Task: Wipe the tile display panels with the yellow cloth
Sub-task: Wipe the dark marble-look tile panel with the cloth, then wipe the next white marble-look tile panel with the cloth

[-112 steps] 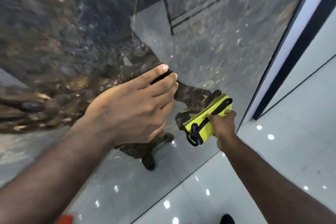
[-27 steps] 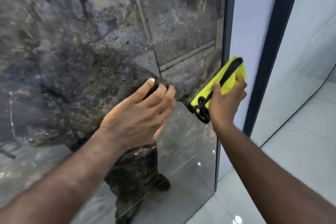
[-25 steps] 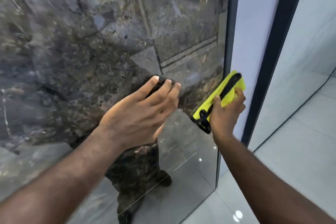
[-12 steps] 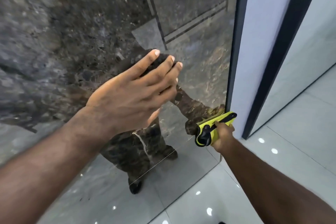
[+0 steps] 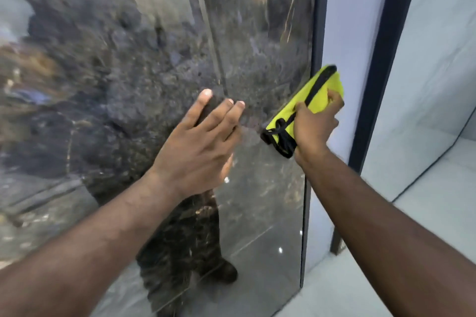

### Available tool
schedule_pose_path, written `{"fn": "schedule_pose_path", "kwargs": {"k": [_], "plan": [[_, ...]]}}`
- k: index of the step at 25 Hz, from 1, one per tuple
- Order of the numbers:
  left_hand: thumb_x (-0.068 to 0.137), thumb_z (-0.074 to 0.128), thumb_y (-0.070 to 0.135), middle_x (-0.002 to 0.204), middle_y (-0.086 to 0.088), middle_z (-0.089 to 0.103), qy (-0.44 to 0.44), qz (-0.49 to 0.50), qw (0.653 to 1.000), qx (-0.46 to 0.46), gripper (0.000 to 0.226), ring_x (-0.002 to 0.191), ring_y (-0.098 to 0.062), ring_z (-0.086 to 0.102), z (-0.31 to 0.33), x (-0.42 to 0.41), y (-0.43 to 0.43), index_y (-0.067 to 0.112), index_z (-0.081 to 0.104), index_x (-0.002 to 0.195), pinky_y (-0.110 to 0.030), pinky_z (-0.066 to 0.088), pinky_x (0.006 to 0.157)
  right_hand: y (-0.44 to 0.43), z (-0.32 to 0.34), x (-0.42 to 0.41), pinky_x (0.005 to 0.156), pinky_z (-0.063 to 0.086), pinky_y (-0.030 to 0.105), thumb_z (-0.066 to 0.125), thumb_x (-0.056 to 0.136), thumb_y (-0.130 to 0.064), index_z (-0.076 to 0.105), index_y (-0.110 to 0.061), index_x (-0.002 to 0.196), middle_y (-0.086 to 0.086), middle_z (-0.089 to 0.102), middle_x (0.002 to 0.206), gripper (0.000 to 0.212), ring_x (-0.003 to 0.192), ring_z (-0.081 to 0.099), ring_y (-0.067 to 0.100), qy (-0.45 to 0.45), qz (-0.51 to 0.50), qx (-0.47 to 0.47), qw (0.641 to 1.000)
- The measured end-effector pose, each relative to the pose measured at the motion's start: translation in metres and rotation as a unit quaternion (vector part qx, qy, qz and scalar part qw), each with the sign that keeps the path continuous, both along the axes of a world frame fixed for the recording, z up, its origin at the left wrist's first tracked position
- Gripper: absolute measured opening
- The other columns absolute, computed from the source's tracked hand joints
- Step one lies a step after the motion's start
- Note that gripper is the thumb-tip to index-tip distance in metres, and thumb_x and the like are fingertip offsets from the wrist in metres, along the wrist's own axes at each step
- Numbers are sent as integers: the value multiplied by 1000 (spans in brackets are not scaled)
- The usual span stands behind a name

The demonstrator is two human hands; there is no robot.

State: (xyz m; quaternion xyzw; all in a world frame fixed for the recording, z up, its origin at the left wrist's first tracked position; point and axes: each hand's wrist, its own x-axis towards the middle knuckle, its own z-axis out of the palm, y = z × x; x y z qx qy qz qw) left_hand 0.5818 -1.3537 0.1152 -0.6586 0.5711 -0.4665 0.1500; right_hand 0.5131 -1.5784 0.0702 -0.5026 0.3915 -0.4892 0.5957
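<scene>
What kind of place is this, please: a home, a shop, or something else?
Most likely a tile showroom. A tall glossy dark panel, stone-patterned, stands upright in a thin dark frame, a pale panel stands beside it, and the right hand presses a yellow cloth against the dark one.

Right hand and yellow cloth moved up the tile panel right edge: low near the floor 0.5 s ago, now mid-height.
</scene>
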Motion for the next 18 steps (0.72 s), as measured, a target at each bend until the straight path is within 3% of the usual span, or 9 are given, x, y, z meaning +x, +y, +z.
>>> {"fn": "schedule_pose_path", "kwargs": {"k": [2,4,6,9,10,13,14,16,18], "plan": [[98,58,30,165,-21,45,1,5,996,-84,47,153,-39,42,22,-5,17,4,66,135,-63,22,130,19,33,-2,96,41,29,64,96,-27,38,-37,152,7,43,144,63,119,53,21,30,-11,-222,975],[99,58,32,164,-21,46,3,9,991,-136,49,154,-40,41,43,-5,42,4,65,139,-64,23,129,38,38,-9,100,41,34,68,91,-29,42,-32,152,10,45,148,66,132,48,27,88,-11,-509,856],[99,59,32,166,-20,44,2,25,985,-170,50,156,-40,39,52,0,63,5,66,140,-63,22,130,26,34,-8,95,46,42,68,89,-31,43,-35,150,12,45,148,66,129,53,33,143,-22,-615,775],[95,65,30,168,-19,42,12,37,984,-176,54,157,-40,37,48,2,82,6,65,143,-63,18,131,30,40,3,110,44,50,59,96,-40,32,-38,156,11,44,148,65,133,49,31,123,-58,-340,931],[93,66,30,168,-20,41,13,34,985,-171,55,157,-40,36,47,3,88,6,65,143,-63,19,131,43,42,2,112,43,48,58,97,-40,32,-35,157,13,44,146,66,131,48,32,126,-72,-355,924],[93,66,31,168,-20,42,13,20,986,-166,54,157,-40,37,53,9,105,4,64,140,-65,21,130,72,25,-10,101,47,42,66,95,-32,40,-26,155,14,42,146,66,125,51,34,191,7,-621,760],[93,66,32,167,-20,42,17,18,985,-172,54,157,-40,37,55,10,112,4,64,139,-65,20,130,73,25,-13,103,47,41,68,95,-29,40,-27,155,12,41,147,66,127,51,32,195,21,-615,764],[92,68,34,165,-20,44,35,10,984,-176,54,157,-39,37,58,11,122,3,64,137,-63,19,131,78,27,-14,111,40,36,70,97,-27,37,-26,156,9,44,151,67,134,49,29,172,-12,-442,880],[92,69,36,164,-20,45,54,-9,986,-160,54,156,-39,37,60,12,134,3,64,135,-61,20,131,99,32,-20,106,37,31,73,95,-28,37,-24,154,9,49,150,70,133,50,30,201,9,-391,898]]}}
